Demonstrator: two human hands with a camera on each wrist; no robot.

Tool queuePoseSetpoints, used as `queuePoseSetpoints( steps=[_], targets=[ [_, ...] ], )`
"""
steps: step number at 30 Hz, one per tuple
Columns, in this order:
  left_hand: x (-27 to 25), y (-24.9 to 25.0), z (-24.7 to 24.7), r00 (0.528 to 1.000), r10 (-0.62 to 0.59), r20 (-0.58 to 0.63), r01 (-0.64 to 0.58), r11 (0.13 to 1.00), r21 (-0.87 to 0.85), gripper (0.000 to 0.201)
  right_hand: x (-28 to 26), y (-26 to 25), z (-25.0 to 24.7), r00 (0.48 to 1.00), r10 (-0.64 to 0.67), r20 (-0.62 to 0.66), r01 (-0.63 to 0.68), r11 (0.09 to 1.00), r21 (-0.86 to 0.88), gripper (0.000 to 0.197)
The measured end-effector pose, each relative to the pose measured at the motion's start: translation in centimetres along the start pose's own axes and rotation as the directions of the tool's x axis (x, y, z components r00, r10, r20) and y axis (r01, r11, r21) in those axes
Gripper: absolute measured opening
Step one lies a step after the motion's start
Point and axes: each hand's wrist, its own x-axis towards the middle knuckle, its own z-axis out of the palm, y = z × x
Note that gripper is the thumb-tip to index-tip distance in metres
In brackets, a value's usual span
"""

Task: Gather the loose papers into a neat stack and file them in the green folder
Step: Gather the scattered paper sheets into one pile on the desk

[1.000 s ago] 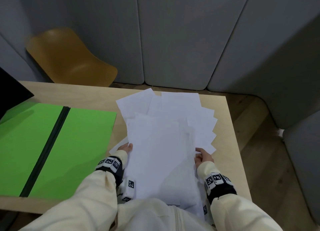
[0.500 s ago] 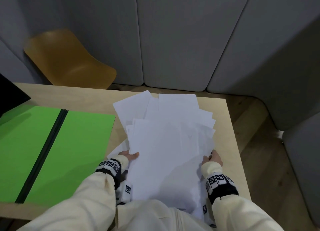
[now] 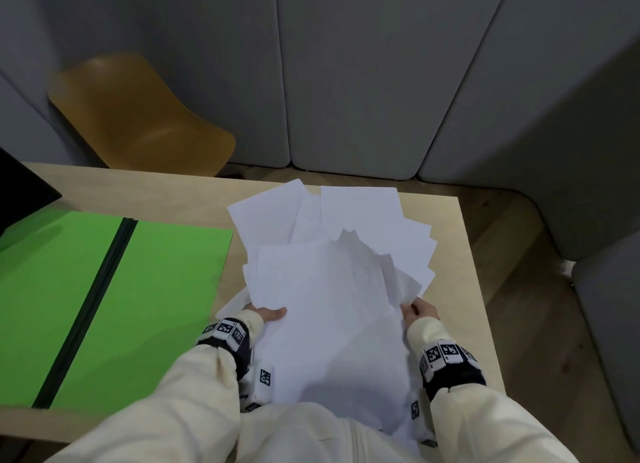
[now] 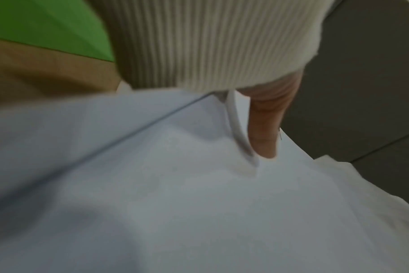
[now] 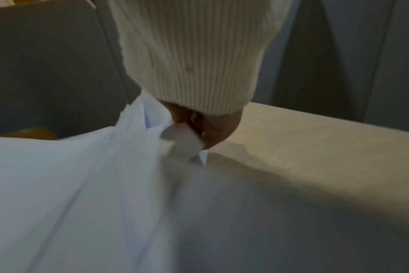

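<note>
While our left hand [image 3: 268, 314] and right hand [image 3: 420, 312] clamp curled fingers on the fanned papers [image 3: 332, 289], the green folder [image 3: 104, 299] lies open at frame left, holding nothing.

One green folder [image 3: 114, 299] lying open, one fanned pile of white papers [image 3: 332, 289] too overlapped to count, two hands, one wooden table [image 3: 460, 289], and one mustard chair [image 3: 138, 116].

Folder [image 3: 114, 289] left on table [image 3: 460, 289], papers [image 3: 329, 289] right, chair [image 3: 138, 116] behind.
</note>
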Motion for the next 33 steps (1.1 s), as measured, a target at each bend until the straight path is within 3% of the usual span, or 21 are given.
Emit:
queuePoseSetpoints(
  steps=[6,9,11,14,16,19,23,26,28,33],
  targets=[
    [-0.4,1.0,-0.6,0.997,0.016,-0.073,0.003,0.97,0.244,0.075,0.1,0.8,-0.4,0.998,0.055,0.017,-0.057,0.991,0.122,0.015],
    [-0.2,1.2,-1.6,0.995,0.052,-0.084,-0.026,0.959,0.282,0.077,0.5,0.7,-1.0,0.997,0.083,-0.011,-0.076,0.959,0.272,0.034],
    [0.1,0.8,-2.1,0.996,0.057,-0.075,-0.04,0.978,0.205,0.079,1.0,0.6,-1.2,0.994,0.09,-0.061,-0.063,0.933,0.354,0.034],
    [0.7,0.0,-2.2,0.994,0.111,0.021,-0.112,0.991,0.068,0.063,0.8,0.0,-1.4,0.99,0.043,-0.136,-0.002,0.958,0.286,0.028],
    [1.3,-0.6,-2.0,0.985,0.16,0.064,-0.157,0.987,-0.045,0.053,0.5,-0.4,-1.5,0.996,-0.016,-0.085,0.038,0.961,0.272,0.02],
    [1.5,-1.1,-1.7,0.981,0.195,-0.019,-0.195,0.963,-0.187,0.042,-0.1,-1.0,-2.1,0.996,-0.086,0.023,0.078,0.967,0.243,0.016],
    [1.8,-1.5,-1.0,0.975,0.191,-0.116,-0.218,0.922,-0.321,0.036,0.4,-0.7,-1.9,0.987,-0.044,-0.153,0.085,0.958,0.273,0.019],
    [1.7,-0.8,-0.3,0.968,0.161,-0.19,-0.212,0.934,-0.288,0.035,0.1,-0.6,-0.2,1.0,0.01,0.004,-0.011,0.975,0.22,0.013],
    [1.2,-0.1,-0.2,0.97,0.102,-0.222,-0.166,0.942,-0.29,0.038,-0.1,-0.7,0.2,0.998,-0.013,0.058,0.007,0.995,0.101,0.014],
    [1.1,0.3,-2.0,0.953,0.006,-0.304,-0.096,0.954,-0.283,0.045,0.2,-0.6,-2.8,0.97,-0.008,-0.242,0.035,0.994,0.104,0.029]
  ],
)
